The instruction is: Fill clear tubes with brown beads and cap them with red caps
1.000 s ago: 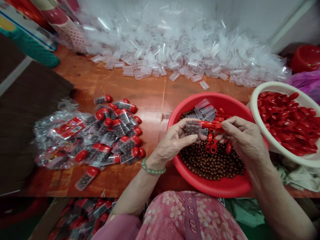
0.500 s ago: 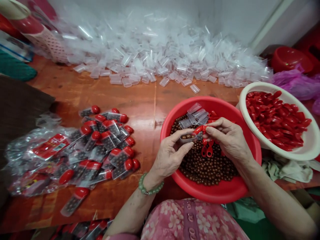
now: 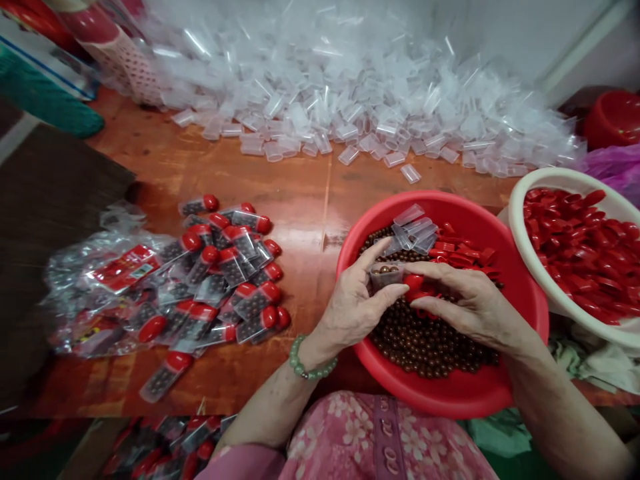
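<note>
My left hand (image 3: pixel 353 300), with a green bead bracelet at its wrist, grips a small clear plastic tube (image 3: pixel 384 275) between fingers and thumb. Brown balls (image 3: pixel 384 269) show inside the tube. At the tube's right end, my right hand (image 3: pixel 467 303) pinches a glossy red cap (image 3: pixel 413 285); whether it is fully seated I cannot tell. Both hands are over a red basin (image 3: pixel 367 373) holding many loose brown balls (image 3: pixel 435 350). Several clear tubes (image 3: pixel 416 233) and red plastic pieces (image 3: pixel 463 252) lie on the balls toward the basin's far side.
A white basin (image 3: pixel 519 207) of red caps (image 3: pixel 580 247) stands at the right. Clear tubes (image 3: pixel 300 120) are heaped along the back of the wooden table (image 3: pixel 305 207). Red-capped filled tubes (image 3: pixel 233 267) lie at the left, beside a clear plastic bag (image 3: pixel 70 267).
The red cap has come to the tube's end, where both hands now meet. My right hand's fingers have extended along it. The whole view has shifted slightly.
</note>
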A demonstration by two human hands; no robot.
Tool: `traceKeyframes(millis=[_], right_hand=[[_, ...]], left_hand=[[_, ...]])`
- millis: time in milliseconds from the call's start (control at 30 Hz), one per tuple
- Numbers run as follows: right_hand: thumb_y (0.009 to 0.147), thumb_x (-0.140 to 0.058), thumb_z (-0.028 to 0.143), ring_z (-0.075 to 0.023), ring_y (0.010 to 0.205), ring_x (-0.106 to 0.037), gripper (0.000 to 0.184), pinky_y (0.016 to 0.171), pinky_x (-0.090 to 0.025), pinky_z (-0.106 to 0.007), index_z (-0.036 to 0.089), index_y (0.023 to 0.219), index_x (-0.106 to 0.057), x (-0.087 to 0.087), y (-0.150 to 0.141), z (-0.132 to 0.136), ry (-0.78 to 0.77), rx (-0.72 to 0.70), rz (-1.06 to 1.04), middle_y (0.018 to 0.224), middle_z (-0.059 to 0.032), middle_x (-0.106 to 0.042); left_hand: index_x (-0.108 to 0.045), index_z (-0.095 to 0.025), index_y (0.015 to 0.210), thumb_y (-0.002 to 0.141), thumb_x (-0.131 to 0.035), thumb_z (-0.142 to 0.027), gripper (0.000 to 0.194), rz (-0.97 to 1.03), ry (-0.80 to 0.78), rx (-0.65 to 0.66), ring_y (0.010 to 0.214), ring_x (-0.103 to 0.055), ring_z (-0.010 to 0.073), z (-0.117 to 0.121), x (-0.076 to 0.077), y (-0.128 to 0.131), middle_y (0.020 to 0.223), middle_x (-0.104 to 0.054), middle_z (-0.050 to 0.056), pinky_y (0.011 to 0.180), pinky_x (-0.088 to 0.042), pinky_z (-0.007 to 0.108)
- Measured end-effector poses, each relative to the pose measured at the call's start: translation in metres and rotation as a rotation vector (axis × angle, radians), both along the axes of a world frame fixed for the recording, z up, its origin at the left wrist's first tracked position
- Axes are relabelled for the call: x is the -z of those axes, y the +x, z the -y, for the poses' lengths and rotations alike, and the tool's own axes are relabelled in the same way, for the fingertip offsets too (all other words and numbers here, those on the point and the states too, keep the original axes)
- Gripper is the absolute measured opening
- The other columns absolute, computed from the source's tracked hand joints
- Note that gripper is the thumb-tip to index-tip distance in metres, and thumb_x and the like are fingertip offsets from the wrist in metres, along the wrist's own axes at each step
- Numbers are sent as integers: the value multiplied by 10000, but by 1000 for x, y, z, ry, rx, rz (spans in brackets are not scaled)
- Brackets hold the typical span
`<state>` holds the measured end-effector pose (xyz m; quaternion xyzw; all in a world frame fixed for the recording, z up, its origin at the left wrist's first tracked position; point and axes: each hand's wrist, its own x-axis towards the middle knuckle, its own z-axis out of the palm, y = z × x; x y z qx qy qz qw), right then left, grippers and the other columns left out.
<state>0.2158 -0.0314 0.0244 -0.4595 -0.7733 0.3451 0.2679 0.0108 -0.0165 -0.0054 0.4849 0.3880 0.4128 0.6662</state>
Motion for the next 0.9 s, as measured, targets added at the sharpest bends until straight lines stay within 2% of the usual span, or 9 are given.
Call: traceKeyframes(millis=[100, 167, 267, 433, 600, 733, 900], right_hand=[[918, -692, 245, -177, 1000, -754, 317, 924, -591, -298, 274, 1234, -695, 0, 0, 1, 60, 49, -23, 1169, -28, -778], [900, -719, 273, -186, 927, -763, 279, 832, -608, -295, 266, 1179, -706, 0, 0, 1, 47, 92, -26, 1081, -24, -797], [892, -729, 315, -204, 907, -765, 295, 746, -616, -303, 271, 1180, -689, 3, 0, 2, -8, 123, -27, 1095, -36, -795], [907, -711, 268, -184, 1028, -743, 401, 901, -596, -317, 320, 1296, -629, 7, 0, 2, 57, 114, -24, 1241, -27, -751], [895, -720, 244, -166, 896, -768, 468, 788, -617, -277, 321, 1341, -600, 10, -1, 1, 156, 120, -32, 1171, -16, -774], [886, -726, 196, -160, 951, -768, 386, 878, -608, -260, 315, 1248, -668, 8, -2, -2, 210, 83, -29, 1166, 4, -781], [866, -751, 200, -176, 950, -772, 389, 866, -620, -281, 321, 1227, -672, 8, -2, -1, 221, 110, -48, 1177, 6, -779]], left_hand=[[-487, -176, 1430, 840, -754, -281, 657, 103, -50, 45, 1079, -713, 211, -3, 1, 0, 1152, -749, 95, 1050, -522, 376], [-488, -179, 1405, 851, -750, -294, 624, 193, -86, 76, 1099, -712, 212, -6, 3, -1, 1156, -748, 105, 1054, -519, 376], [-514, -196, 1349, 876, -730, -324, 536, 329, -151, 136, 1106, -719, 236, -10, 5, -4, 1175, -740, 124, 1012, -546, 397], [-585, -200, 1290, 794, -758, -203, 525, 465, -234, 216, 1137, -712, 266, -16, 3, -10, 1206, -734, 122, 1020, -554, 414], [-623, -177, 1273, 711, -725, -59, 584, 512, -299, 225, 1117, -711, 229, -15, -1, -13, 1198, -746, 105, 1024, -540, 364], [-618, -166, 1289, 714, -728, -35, 600, 536, -325, 221, 1099, -711, 211, -15, 0, -13, 1221, -742, 109, 1017, -522, 334], [-629, -167, 1257, 786, -732, -91, 488, 566, -366, 249, 1124, -711, 228, -16, -2, -12, 1271, -721, 123, 1013, -527, 351]])
